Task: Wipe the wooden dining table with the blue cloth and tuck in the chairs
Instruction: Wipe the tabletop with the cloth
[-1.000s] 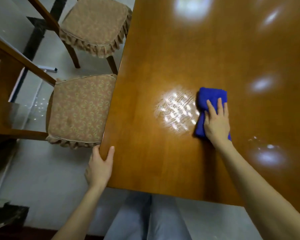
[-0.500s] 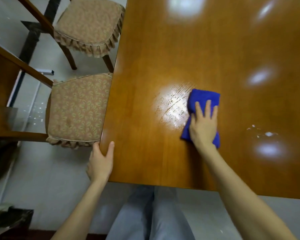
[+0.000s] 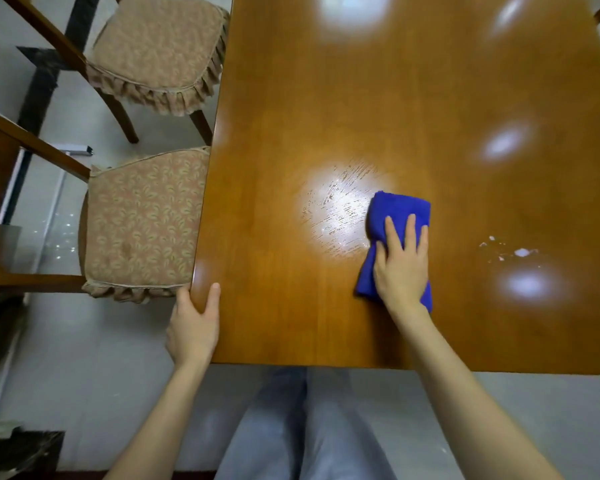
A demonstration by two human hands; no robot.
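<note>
a single wide-angle camera sat on the person's head, facing forward and steeply down, almost straight onto the desk [image 3: 361, 109]. it looked from the desk's near short edge, close enough that the left forearm [image 3: 153, 414] and right forearm [image 3: 465, 403] ran in from the bottom corners and the legs [image 3: 305, 431] filled the bottom middle. the left margin took in the chairs [image 3: 139, 220] and the floor [image 3: 84, 358]. the lens bowed the desk's long edges.
</note>
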